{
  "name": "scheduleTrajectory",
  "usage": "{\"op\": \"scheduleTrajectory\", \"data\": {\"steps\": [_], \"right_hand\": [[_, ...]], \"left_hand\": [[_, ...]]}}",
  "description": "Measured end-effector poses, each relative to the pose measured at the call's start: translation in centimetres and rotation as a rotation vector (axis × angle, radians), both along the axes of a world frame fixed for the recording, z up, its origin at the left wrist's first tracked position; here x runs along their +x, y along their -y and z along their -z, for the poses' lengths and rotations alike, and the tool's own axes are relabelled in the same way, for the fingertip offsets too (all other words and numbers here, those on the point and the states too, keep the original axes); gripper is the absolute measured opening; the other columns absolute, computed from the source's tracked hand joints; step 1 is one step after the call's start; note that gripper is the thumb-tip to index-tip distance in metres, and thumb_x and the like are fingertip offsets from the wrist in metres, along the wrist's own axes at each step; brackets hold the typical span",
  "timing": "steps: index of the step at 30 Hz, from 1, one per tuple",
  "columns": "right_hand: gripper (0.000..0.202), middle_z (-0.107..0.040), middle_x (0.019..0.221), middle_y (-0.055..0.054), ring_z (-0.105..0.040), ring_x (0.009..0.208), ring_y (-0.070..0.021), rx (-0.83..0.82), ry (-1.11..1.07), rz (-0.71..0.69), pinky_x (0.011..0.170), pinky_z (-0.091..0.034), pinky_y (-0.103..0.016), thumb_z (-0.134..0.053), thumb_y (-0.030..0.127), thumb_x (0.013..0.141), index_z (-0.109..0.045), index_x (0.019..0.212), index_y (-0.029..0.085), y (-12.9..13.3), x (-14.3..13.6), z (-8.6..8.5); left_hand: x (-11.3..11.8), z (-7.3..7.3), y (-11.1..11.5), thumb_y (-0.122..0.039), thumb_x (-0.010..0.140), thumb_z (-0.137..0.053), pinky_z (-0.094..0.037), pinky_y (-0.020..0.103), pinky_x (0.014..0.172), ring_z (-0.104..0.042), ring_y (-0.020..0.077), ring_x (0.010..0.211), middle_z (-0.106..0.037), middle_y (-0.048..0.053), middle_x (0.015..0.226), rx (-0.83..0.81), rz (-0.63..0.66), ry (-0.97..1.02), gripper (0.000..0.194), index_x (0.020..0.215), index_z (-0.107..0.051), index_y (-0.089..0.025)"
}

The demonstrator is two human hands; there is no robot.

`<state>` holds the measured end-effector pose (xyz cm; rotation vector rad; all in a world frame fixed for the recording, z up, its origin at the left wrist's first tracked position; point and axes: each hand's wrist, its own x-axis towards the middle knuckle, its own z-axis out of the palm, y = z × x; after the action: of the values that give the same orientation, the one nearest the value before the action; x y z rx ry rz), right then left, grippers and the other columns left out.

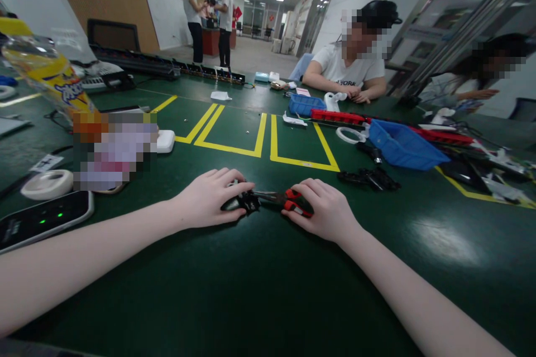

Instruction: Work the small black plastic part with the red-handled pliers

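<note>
Pliers (280, 197) gripped in right hand (329, 209) point at black part (251, 202) pinched by left hand (209, 198)

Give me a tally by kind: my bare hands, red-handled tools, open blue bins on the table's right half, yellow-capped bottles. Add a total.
Bare hands: 2 (left hand, right hand)
Red-handled tool: 1
Open blue bins: 2 (small bin, large bin)
Yellow-capped bottle: 1
Total: 6

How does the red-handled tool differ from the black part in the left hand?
The red-handled tool has red grips and a metallic front; the black part looks mostly black. The tool sits in the right hand, the part in the left hand. Both are held over the green table.
</note>
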<state>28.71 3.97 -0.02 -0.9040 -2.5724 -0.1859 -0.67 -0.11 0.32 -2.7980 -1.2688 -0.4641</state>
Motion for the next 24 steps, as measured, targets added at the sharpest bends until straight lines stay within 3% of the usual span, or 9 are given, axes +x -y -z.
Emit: {"op": "scheduleTrajectory", "data": {"steps": [8, 15, 24], "right_hand": [[0.042, -0.067, 0.100, -0.013, -0.062, 0.084, -0.0244, 0.002, 0.007, -0.011, 0.070, -0.050, -0.037, -0.065, 0.049, 0.083, -0.063, 0.105, 0.014, -0.04, -0.03, 0.07], [0.041, -0.067, 0.099, -0.012, -0.061, 0.084, -0.0236, -0.032, 0.015, -0.051, 0.071, -0.050, -0.036, -0.066, 0.048, 0.082, -0.063, 0.104, 0.014, -0.13, -0.01, 0.00], [0.045, -0.068, 0.102, -0.012, -0.062, 0.086, -0.0243, -0.038, 0.003, -0.061, 0.073, -0.050, -0.038, -0.066, 0.050, 0.082, -0.063, 0.108, 0.014, -0.30, 0.13, 0.07]], "left_hand": [[0.04, 0.50, -0.23, -0.031, 0.091, -0.062, -0.050, 0.041, 0.094, -0.054, 0.0263, 0.117, -0.055, 0.010, 0.129, -0.024, 0.044, 0.091, 0.034, 0.122, -0.054, -0.019], [0.22, 0.36, -0.40, -0.038, 0.090, -0.064, -0.052, 0.035, 0.078, -0.061, 0.0225, 0.095, -0.063, 0.006, 0.108, -0.162, 0.022, 0.086, 0.030, 0.111, -0.055, -0.019], [0.40, -0.17, -0.07, -0.033, 0.088, -0.060, -0.048, 0.037, 0.083, -0.059, 0.0227, 0.096, -0.063, 0.006, 0.104, -0.178, 0.054, 0.119, 0.024, 0.107, -0.056, -0.019]]}}
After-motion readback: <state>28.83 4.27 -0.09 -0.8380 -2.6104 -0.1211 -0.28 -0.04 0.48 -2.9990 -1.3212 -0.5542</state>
